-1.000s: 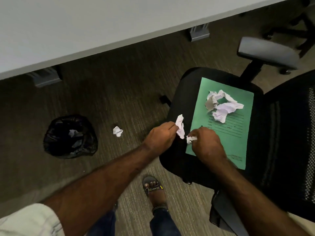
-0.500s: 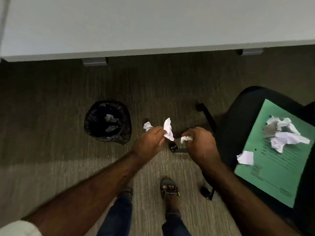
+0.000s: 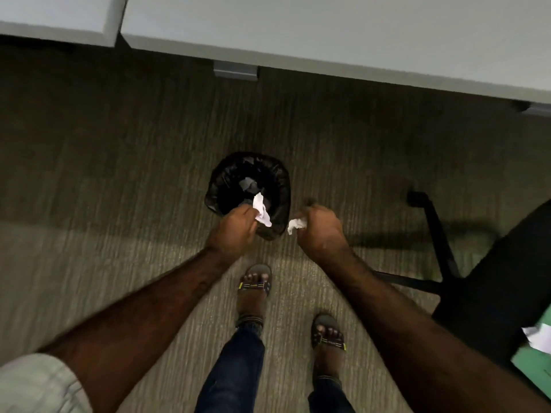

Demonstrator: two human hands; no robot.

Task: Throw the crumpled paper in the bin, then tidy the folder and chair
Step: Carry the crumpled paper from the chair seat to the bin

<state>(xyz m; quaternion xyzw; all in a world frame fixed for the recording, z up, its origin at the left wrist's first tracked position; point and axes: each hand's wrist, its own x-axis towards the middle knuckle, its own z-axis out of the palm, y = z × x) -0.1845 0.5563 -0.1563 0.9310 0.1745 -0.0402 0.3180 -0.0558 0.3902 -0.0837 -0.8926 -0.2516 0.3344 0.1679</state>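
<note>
The striped grey-brown carpet floor [image 3: 119, 180] carries everything here, and the pale grey worktop [image 3: 328, 31] runs along its far edge, bare as far as I can see. At the right edge of the floor stands the black swivel office chair [image 3: 492, 293], one caster leg reaching toward me; on its seat lies the green paper folder [image 3: 533, 368] with a white paper scrap [image 3: 539, 338] on it, so I judge the tidying part is not yet begun. The round bin lined with a black plastic bag [image 3: 280, 186] sits mid-floor, just ahead of my feet, with some pale scraps already inside. My left hand [image 3: 235, 231] hangs over its near rim, grip pinched shut on a long crumpled white paper strip [image 3: 261, 210], held there so it should fall inside. My right hand [image 3: 320, 231] is just right of the bin, above the floor, grip closed round a small white paper wad [image 3: 296, 224]; I think it must shift left before letting go.
</note>
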